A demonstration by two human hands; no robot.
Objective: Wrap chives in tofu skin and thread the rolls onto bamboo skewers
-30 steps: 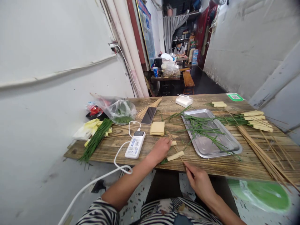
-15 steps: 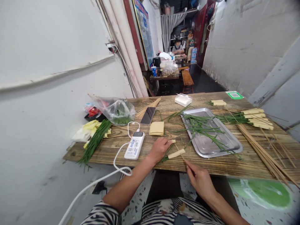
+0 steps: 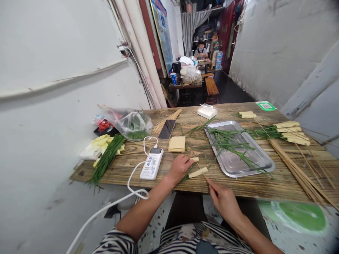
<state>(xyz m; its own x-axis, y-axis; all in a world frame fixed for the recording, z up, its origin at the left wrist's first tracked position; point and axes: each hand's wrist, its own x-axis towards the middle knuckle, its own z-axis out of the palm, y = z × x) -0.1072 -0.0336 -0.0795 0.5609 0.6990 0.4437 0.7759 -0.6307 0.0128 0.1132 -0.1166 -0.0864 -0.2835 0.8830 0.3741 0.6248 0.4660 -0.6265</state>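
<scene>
Near the table's front edge, my left hand (image 3: 181, 168) is closed with its fingertips on a small pale-yellow tofu skin roll (image 3: 195, 159). My right hand (image 3: 225, 198) pinches the near end of a thin wooden skewer (image 3: 205, 175). The skewer crosses a second tofu skin roll (image 3: 198, 172) and points toward the roll under my left fingers; whether it enters that one I cannot tell. Green chives stick out of the nearer roll's left end. A stack of flat tofu skin squares (image 3: 177, 144) lies just beyond my left hand.
A metal tray (image 3: 230, 173) with loose chives (image 3: 225, 137) lies to the right. Skewered rolls (image 3: 291, 132) and loose skewers (image 3: 296, 169) are farther right. On the left are a power bank (image 3: 152, 164) with a cable, a phone (image 3: 166, 129), a chive bundle (image 3: 107, 160) and a plastic bag (image 3: 132, 123).
My right hand and the nearer roll have shifted slightly left, toward my left hand. My left hand stays at about the same spot on its roll.
</scene>
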